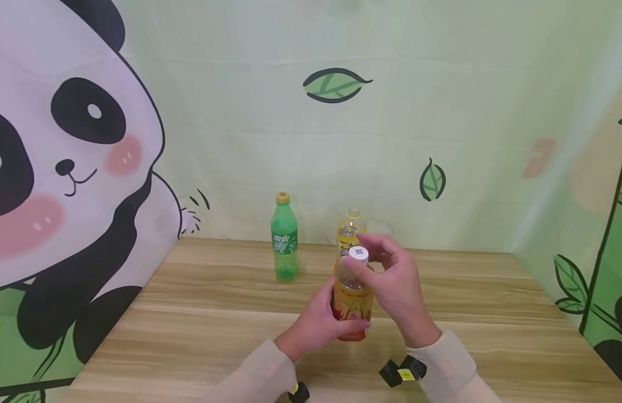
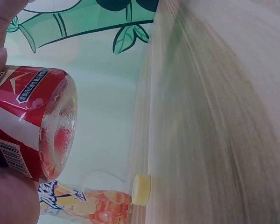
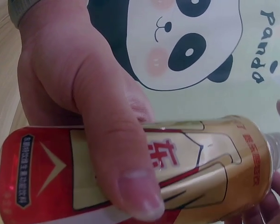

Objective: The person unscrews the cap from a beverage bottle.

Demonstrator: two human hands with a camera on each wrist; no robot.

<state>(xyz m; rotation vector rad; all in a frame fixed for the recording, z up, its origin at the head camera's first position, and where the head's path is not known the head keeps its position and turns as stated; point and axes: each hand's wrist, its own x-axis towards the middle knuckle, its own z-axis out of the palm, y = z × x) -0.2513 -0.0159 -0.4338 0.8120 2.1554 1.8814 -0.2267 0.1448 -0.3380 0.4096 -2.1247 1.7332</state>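
Note:
My left hand (image 1: 316, 322) grips a red-and-gold drink bottle (image 1: 355, 299) around its label, thumb across the front. In the left wrist view the bottle's clear base hangs above the table, tipped toward the camera. At its top, my right hand (image 1: 398, 282) pinches the white cap (image 1: 358, 253) between thumb and fingers. The right wrist view shows the clear bottle neck (image 3: 277, 148) with fingertips on both sides of it; the cap lies outside that view. Behind the held bottle stands a yellow-orange drink bottle (image 1: 352, 228) with an uncapped mouth, partly hidden by the hands.
A green bottle (image 1: 284, 240) with a yellow cap stands at the back left of the wooden table (image 1: 215, 313). A loose yellow cap (image 2: 141, 190) sits by the orange bottle's base. A pale green cloth (image 1: 230, 112) with panda and leaf drawings hangs behind the table.

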